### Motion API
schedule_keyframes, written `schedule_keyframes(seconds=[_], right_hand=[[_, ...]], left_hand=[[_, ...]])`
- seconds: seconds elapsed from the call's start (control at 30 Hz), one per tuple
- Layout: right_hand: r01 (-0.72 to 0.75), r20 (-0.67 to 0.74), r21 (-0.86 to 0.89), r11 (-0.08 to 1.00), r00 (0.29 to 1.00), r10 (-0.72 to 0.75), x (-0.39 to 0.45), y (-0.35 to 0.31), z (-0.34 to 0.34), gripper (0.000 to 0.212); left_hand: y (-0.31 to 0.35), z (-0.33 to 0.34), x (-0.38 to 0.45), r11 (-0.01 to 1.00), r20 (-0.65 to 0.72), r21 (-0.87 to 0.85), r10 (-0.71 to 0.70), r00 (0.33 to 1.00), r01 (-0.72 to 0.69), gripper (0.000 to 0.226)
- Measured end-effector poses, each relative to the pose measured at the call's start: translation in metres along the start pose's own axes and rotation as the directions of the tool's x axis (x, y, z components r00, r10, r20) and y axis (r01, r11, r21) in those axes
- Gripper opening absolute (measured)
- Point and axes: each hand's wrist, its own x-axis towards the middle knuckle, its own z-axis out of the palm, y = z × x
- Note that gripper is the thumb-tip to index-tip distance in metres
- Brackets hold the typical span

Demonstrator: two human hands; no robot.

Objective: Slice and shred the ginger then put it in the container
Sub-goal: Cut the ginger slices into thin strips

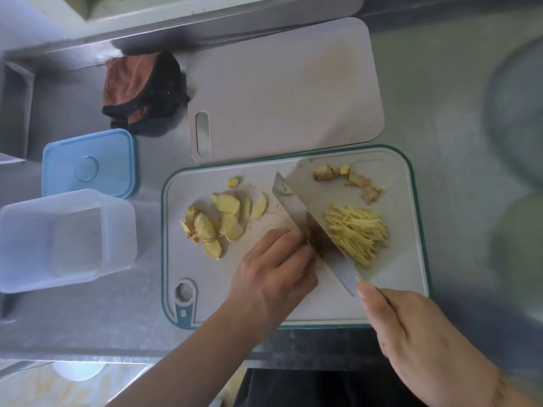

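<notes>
On the teal-rimmed cutting board (408,277) lie several ginger slices (226,221) at the left and a pile of ginger shreds (358,233) at the right. Ginger peel scraps (346,177) sit near the board's far edge. A cleaver (296,210) stands edge down across the board between slices and shreds. My right hand (411,333) grips its handle, which the hand hides. My left hand (276,271) has its fingers curled and presses down ginger against the blade's left side; that ginger is mostly hidden. The clear plastic container (17,230) stands empty to the left of the board.
The container's blue lid (88,163) lies behind it. A second plain cutting board (288,89) lies behind the first. A folded brown and black cloth (141,89) sits at the back left. A blurred round bowl (517,113) is at the right edge. The steel counter's front edge runs below the board.
</notes>
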Motion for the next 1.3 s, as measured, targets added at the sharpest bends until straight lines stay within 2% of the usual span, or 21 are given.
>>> schedule_keyframes(seconds=[0.1,0.2,0.37,0.53,0.67,0.83,1.03,1.17,1.3], right_hand=[[0.004,-0.033,-0.02,1.0,0.999,-0.005,-0.005,0.001,-0.002,0.074],[0.003,-0.018,0.012,1.0,1.0,-0.003,-0.012,-0.004,0.0,0.062],[0.0,-0.003,0.017,1.0,1.0,0.0,-0.015,-0.004,0.0,0.087],[-0.016,-0.004,0.009,1.0,1.0,0.016,-0.015,-0.004,0.005,0.077],[-0.013,-0.009,0.025,1.0,1.0,0.013,-0.005,-0.01,0.009,0.062],[-0.01,-0.076,0.007,1.0,0.997,0.01,-0.005,-0.002,0.008,0.072],[0.006,-0.057,0.05,0.999,0.998,-0.003,-0.016,-0.008,0.009,0.066],[-0.005,-0.039,0.022,1.0,0.999,0.006,-0.016,-0.008,0.008,0.075],[-0.017,-0.029,0.019,1.0,0.999,0.018,-0.016,-0.009,0.008,0.073]], left_hand=[[0.0,0.0,-0.001,1.0,-0.006,0.009,0.003,1.0,-0.003,0.003],[0.0,0.0,0.0,1.0,-0.005,-0.013,0.003,1.0,-0.003,0.006],[-0.002,0.001,-0.001,1.0,-0.006,-0.008,0.021,1.0,-0.021,0.007],[-0.003,0.002,-0.001,0.999,-0.01,-0.028,0.016,1.0,-0.017,0.005],[-0.003,0.002,0.001,0.999,-0.01,-0.046,0.013,1.0,-0.013,0.003],[-0.003,0.0,-0.001,0.999,-0.012,-0.035,0.0,1.0,0.0,0.003],[-0.003,0.0,0.001,0.998,-0.017,-0.065,0.008,1.0,-0.009,0.004],[-0.004,0.0,0.001,0.998,-0.015,-0.068,0.012,1.0,-0.013,0.004],[-0.004,0.0,0.001,0.997,-0.028,-0.076,0.01,1.0,-0.012,0.005]])
